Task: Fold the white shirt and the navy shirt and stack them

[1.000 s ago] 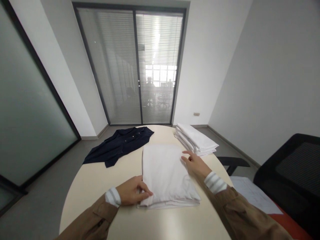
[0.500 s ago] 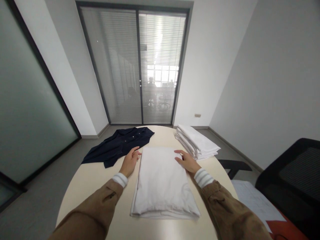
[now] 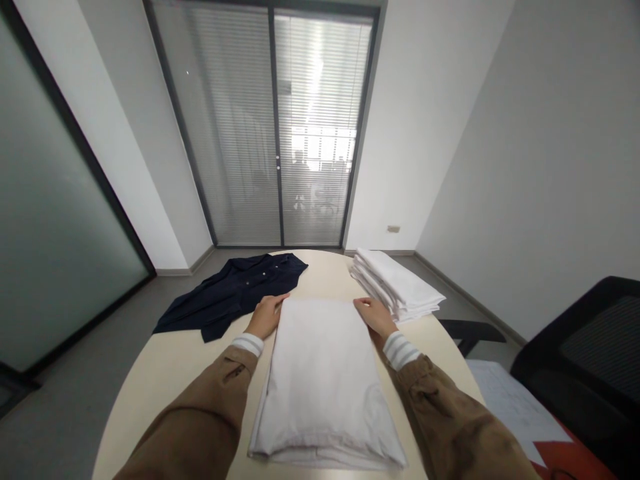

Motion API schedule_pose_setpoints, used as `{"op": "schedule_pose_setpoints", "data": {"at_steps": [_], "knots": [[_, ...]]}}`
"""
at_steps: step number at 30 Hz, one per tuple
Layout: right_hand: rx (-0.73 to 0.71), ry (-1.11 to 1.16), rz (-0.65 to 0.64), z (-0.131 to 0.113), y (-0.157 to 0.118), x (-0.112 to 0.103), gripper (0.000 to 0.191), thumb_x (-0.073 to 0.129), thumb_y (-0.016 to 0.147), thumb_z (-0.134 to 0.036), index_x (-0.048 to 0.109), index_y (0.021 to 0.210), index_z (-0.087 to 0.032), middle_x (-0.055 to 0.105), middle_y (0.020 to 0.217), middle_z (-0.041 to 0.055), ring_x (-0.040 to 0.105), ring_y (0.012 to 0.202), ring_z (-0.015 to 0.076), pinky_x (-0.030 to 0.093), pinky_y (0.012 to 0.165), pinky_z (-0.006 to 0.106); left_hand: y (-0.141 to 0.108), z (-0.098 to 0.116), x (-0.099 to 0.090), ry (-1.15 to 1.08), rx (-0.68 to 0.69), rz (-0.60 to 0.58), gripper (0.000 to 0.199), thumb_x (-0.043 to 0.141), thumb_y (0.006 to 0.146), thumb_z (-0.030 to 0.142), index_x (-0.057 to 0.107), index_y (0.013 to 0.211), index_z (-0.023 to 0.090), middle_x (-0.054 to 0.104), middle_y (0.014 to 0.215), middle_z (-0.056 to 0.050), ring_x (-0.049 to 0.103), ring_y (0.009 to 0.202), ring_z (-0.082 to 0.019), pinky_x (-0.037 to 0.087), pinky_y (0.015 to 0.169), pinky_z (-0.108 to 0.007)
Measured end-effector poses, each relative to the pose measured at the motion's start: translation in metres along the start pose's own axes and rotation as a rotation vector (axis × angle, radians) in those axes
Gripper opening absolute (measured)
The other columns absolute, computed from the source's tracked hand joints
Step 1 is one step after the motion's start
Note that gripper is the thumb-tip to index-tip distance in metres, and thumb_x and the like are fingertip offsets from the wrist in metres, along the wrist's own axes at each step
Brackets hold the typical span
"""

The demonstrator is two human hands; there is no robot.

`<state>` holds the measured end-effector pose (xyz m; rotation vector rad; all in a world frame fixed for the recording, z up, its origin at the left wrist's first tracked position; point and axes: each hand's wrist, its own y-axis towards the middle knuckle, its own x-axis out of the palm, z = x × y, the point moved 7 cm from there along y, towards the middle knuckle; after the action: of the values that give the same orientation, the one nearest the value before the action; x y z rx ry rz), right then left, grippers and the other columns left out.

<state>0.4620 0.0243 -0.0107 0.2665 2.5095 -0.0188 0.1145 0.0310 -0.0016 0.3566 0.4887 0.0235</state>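
Observation:
A folded white cloth (image 3: 323, 380) lies flat in front of me on the round cream table (image 3: 135, 393). My left hand (image 3: 267, 316) pinches its far left corner between thumb and fingers. At the far right corner, my right hand (image 3: 375, 316) is closed on the cloth's edge in the same way. Beyond my left hand a dark navy buttoned shirt (image 3: 235, 290) is spread out. A stack of folded white cloths (image 3: 397, 283) sits at the back right, just past my right hand.
To the right of the table stands a black chair (image 3: 590, 353) with an armrest. Papers (image 3: 515, 400) and a red item (image 3: 565, 460) lie beside it. Behind the table is a glass door with blinds (image 3: 315, 133).
Both hands have closed from a looser, open pose onto the far corners of the folded white cloth. The cloth's near edge appears lower in view.

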Motion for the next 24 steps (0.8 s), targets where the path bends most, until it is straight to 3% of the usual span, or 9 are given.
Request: {"op": "schedule_pose_setpoints", "data": {"at_steps": [3, 7, 11, 18, 24], "knots": [[-0.031, 0.080, -0.027, 0.003, 0.002, 0.005, 0.037, 0.062, 0.080, -0.047, 0.071, 0.095, -0.014, 0.075, 0.089, 0.0098, 0.069, 0.086, 0.0252, 0.052, 0.080, 0.036, 0.003, 0.000, 0.001, -0.023, 0.012, -0.034, 0.029, 0.063, 0.082, 0.035, 0.076, 0.103, 0.020, 0.074, 0.104, -0.010, 0.064, 0.103, -0.029, 0.045, 0.099, -0.041], [-0.026, 0.354, -0.097, 0.010, -0.001, 0.009, 0.042, 0.067, 0.076, -0.048, 0.067, 0.104, -0.016, 0.074, 0.088, 0.0065, 0.068, 0.081, 0.0229, 0.054, 0.074, 0.035, 0.004, 0.006, 0.001, -0.086, 0.023, -0.030, 0.033, 0.054, 0.088, 0.041, 0.072, 0.103, 0.018, 0.074, 0.102, -0.009, 0.067, 0.096, -0.025, 0.049, 0.092, -0.037], [0.014, 0.549, -0.161, 0.009, -0.005, 0.010, 0.040, 0.068, 0.078, -0.047, 0.064, 0.108, -0.021, 0.073, 0.092, 0.0065, 0.068, 0.082, 0.0232, 0.055, 0.074, 0.037, 0.004, 0.008, 0.006, -0.200, -0.009, -0.036, 0.038, 0.062, 0.083, 0.045, 0.069, 0.106, 0.015, 0.073, 0.101, -0.010, 0.067, 0.093, -0.024, 0.052, 0.085, -0.035], [0.032, 0.670, -0.188, 0.005, -0.009, 0.011, 0.045, 0.069, 0.077, -0.046, 0.061, 0.113, -0.021, 0.073, 0.097, 0.0083, 0.068, 0.090, 0.0261, 0.056, 0.080, 0.041, 0.005, 0.003, 0.007, -0.366, -0.100, -0.016, 0.044, 0.072, 0.074, 0.048, 0.071, 0.101, 0.014, 0.074, 0.102, -0.013, 0.069, 0.097, -0.026, 0.052, 0.088, -0.036], [-0.083, 0.606, -0.201, -0.005, -0.008, 0.010, 0.054, 0.068, 0.078, -0.051, 0.058, 0.122, -0.021, 0.071, 0.093, 0.0097, 0.067, 0.087, 0.0263, 0.055, 0.078, 0.042, 0.005, -0.007, 0.008, -0.372, -0.201, 0.065, 0.046, 0.069, 0.076, 0.049, 0.070, 0.104, 0.013, 0.075, 0.080, -0.008, 0.068, 0.071, -0.021, 0.051, 0.063, -0.028]]}}
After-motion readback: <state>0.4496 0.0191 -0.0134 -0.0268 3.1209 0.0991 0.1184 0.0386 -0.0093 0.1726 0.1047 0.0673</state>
